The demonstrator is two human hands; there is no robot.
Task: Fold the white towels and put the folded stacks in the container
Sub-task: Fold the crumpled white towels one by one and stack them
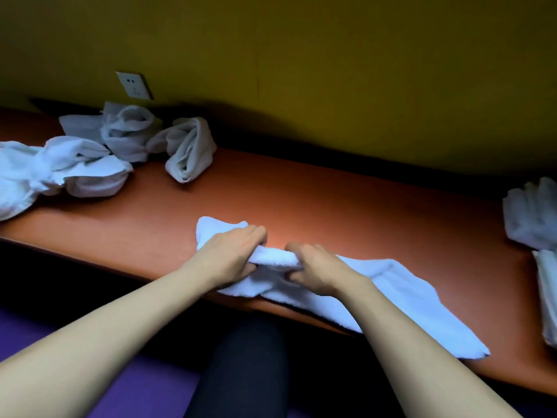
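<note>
— So, where is the towel (391, 297) being worked on?

— It lies on the near edge of the orange table (331, 206), about the middle. One end sticks out to the far left past the left hand (232, 251); the long end runs to the near right and tapers to a corner close to the table's near edge.

— And the hands?

— Both are on it, side by side. The left hand has its fingers curled over a rolled-up bunch of the cloth, thumb underneath. The right hand (313, 267) grasps the same roll just to the right, fingers wrapped over the top. The roll bridges the small gap between them.

— What else is on the table?

— Loose towels. A crumpled pile (60, 170) sits at the far left, running off the left edge of view. Behind it, against the wall, another bunched towel (126, 131), and just to its right a twisted towel (190, 149) with its lower end looped round. All three are well apart from the hands.

— Anything on the right?

— More white cloth (536, 236) at the right edge, partly cut off, so I cannot tell whether it is folded.

— The surroundings?

— A yellow wall (331, 70) behind the table, with a white socket (134, 85) above the far-left towels. Below the table, a dark-clad knee (241, 366) and a purple floor (135, 387).
</note>
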